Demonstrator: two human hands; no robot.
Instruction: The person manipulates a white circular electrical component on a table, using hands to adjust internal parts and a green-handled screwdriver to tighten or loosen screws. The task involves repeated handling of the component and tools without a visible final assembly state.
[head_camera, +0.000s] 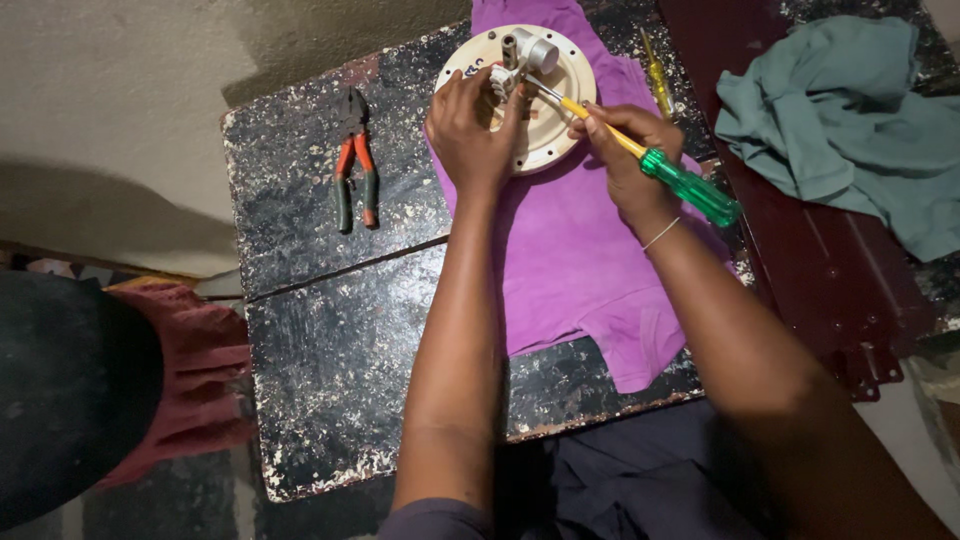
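A round cream-coloured disc part (555, 125) with a small grey cylinder on top lies on a purple cloth (570, 260). My left hand (470, 135) rests on the disc's left side, fingers on a small fitting near its centre. My right hand (625, 150) grips a screwdriver (660, 170) with a green handle and yellow shaft. Its tip points up-left into the fitting by my left fingers.
Red-and-green-handled pliers (356, 165) lie on the worn black table (330, 330) at the left. A second yellow screwdriver (657, 85) lies beyond the disc. A teal cloth (850, 120) covers a dark red metal panel (830, 280) at right. A red cloth (190, 370) hangs at left.
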